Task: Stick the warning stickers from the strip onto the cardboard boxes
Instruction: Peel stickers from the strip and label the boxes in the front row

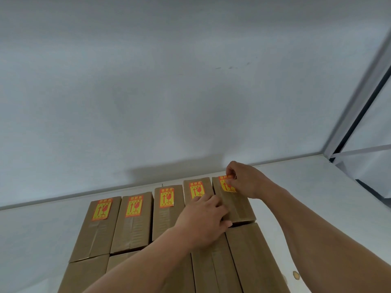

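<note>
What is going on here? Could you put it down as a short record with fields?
surface: white table
far row: five cardboard boxes
stickers: one on each far box, such as the leftmost sticker
right hand: pressing the newest sticker onto the rightmost box
left hand: flat on the boxes, steadying them
near row: plain box, no sticker visible
sticker strip: not in view

White table (296, 208) carries cardboard boxes (131, 225) (two rows, touching).
</note>
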